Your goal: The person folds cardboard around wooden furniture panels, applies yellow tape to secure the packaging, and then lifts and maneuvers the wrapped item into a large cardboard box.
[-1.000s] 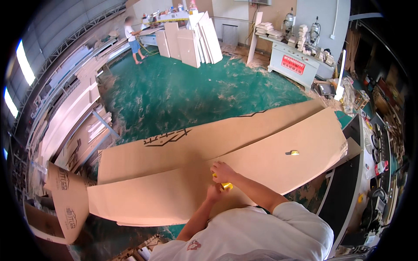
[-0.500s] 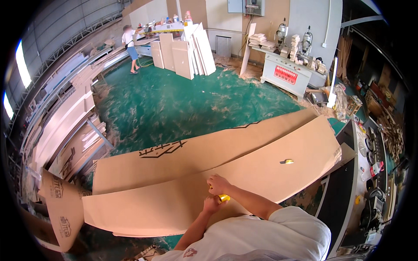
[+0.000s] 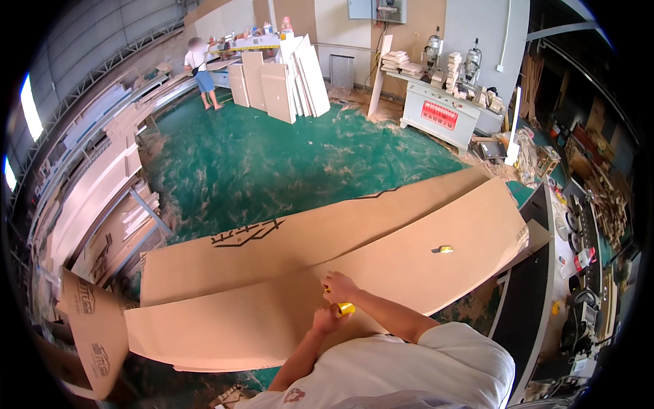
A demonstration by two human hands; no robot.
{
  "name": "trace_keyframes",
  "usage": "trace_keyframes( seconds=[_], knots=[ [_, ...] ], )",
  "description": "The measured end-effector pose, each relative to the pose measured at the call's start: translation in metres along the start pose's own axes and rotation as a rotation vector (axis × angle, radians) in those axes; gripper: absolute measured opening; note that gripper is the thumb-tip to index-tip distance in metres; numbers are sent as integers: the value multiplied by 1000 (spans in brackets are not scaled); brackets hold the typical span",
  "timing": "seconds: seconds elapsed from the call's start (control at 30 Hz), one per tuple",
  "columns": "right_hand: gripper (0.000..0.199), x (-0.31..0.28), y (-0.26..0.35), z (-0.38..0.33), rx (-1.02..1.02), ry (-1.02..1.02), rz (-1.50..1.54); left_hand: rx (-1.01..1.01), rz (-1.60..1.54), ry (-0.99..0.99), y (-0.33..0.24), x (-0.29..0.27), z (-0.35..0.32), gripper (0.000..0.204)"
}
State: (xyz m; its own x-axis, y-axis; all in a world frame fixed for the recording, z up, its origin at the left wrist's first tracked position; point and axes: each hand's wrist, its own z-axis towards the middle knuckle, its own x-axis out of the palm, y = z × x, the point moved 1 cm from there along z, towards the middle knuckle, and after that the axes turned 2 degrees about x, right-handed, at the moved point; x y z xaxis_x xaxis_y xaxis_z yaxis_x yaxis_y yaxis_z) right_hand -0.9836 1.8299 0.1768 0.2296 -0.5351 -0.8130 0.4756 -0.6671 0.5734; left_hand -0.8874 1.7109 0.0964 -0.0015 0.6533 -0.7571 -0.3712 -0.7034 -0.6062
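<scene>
the left hand [image 3: 325,319] is closing its fingers around a small yellow object, seemingly a tape measure or marker [image 3: 345,309], though it is too small to tell which. it is lying over the near edge of a long flat sheet of brown corrugated cardboard [image 3: 409,266]. the right hand [image 3: 338,286] is resting just beyond it, palm down, with its fingers curled and pressing on the same sheet; whether these fingers are also pinching part of the yellow object cannot be told. the two hands are sitting close together, nearly touching, near the middle of the sheet's near edge.

a second long brown cardboard sheet with black printed marks [image 3: 286,242] is lying behind the first, its near edge tucked under or against it. a smaller folded brown cardboard piece [image 3: 92,327] is hanging off the left end. out on the near sheet, well apart from the hands to the right, a small yellow and white item [image 3: 445,249] is sitting alone.

the sheets are stretching over a green painted floor [image 3: 272,157] scattered with pale dust. white panels [image 3: 279,88] are leaning upright in a group at the far side, and a person in a white top [image 3: 201,65] is standing beside them. a white workbench with a red sign [image 3: 443,112] is carrying stacks of pale blocks. to the right, a dark tabletop [image 3: 579,238] is holding cluttered small tools; its contents are too small to name.
</scene>
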Motion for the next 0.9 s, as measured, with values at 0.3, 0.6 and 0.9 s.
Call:
trace_keyframes(
  seconds=[0.3, 0.6, 0.9],
  knots=[
    [20, 3, -11, 1, -12, 0, 112, 53, 9, 69, -17, -15, 0, 41],
    [19, -13, -16, 8, -327, 235, -279, -50, -21, 253, -6, -22, -1, 44],
    [18, -62, -1, 30, -598, 604, -545, 21, -27, 339, -15, -38, 0, 42]
  ],
)
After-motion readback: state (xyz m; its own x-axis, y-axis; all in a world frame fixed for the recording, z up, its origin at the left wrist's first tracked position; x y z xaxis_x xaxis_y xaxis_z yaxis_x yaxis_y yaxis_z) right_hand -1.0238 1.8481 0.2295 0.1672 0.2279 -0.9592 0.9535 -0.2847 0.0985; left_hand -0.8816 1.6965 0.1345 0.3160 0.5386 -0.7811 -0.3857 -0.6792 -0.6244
